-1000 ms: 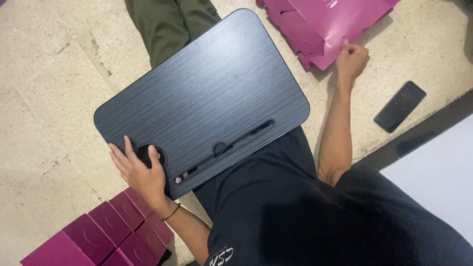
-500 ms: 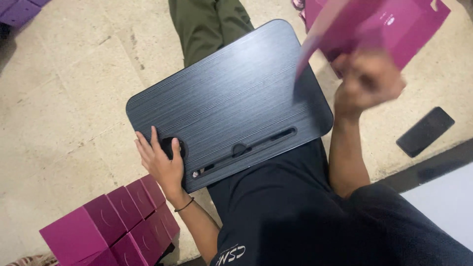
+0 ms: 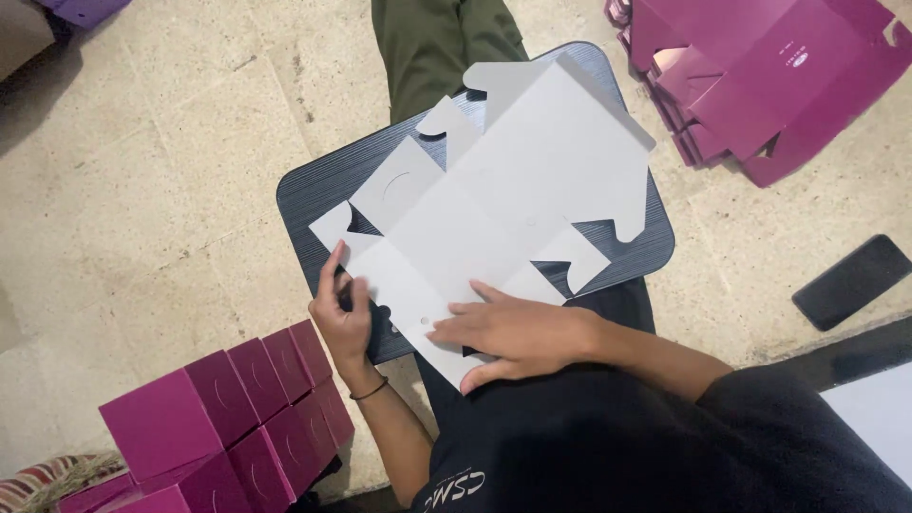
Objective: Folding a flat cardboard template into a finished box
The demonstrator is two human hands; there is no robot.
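A flat, unfolded cardboard box blank (image 3: 494, 204) lies white side up on a dark lap tray (image 3: 318, 195) across my legs. My right hand (image 3: 508, 332) presses flat on the blank's near panel, fingers spread and pointing left. At the blank's near-left edge my left hand (image 3: 344, 309) rests with its fingers up against a flap, holding nothing closed in it.
A stack of flat magenta box blanks (image 3: 760, 71) lies on the stone floor at the far right. Several folded magenta boxes (image 3: 228, 418) stand at my near left. A black phone (image 3: 852, 281) lies on the floor to the right.
My right hand brought a magenta blank from the far-right stack and laid it white side up on the tray, then pressed down on it. The left hand shifted from the tray's corner onto the blank's edge.
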